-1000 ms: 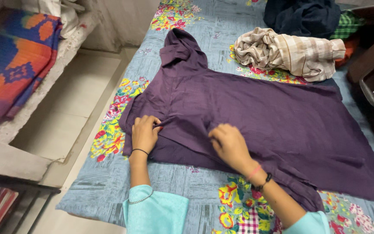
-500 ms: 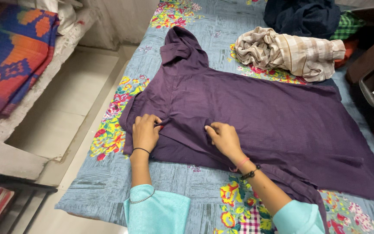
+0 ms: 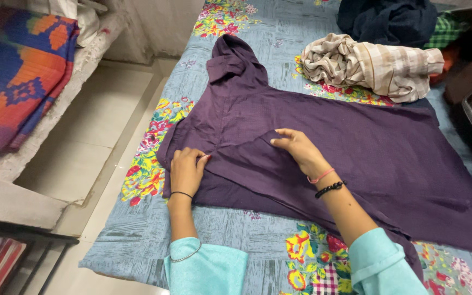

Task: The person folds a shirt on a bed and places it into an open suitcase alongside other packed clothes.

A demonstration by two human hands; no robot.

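While the purple tunic (image 3: 329,142) lay spread flat on the bed (image 3: 137,240) over its flowery blue sheet, both hands were down on the near edge of it, by the neck end. The left hand (image 3: 185,170) sat at the garment's left edge, fingers (image 3: 198,159) curled together and pinching a bit of the folded cloth. The right hand (image 3: 300,147) was further in toward the middle, fingers pressed close and holding the tip of a folded-over flap, kind of a triangle of fabric running between the two hands. Long axis of the tunic ran left to right across the bed, hem end way off to the right, one sleeve (image 3: 235,60) sticking up toward the far side. So most of the cloth lay to the right of and beyond the fingers, and the right hand was clearly the nearer one to it. A crumpled checked shirt (image 3: 372,65) sat just past the tunic's far edge, with a dark pile of clothes (image 3: 389,19) behind that.
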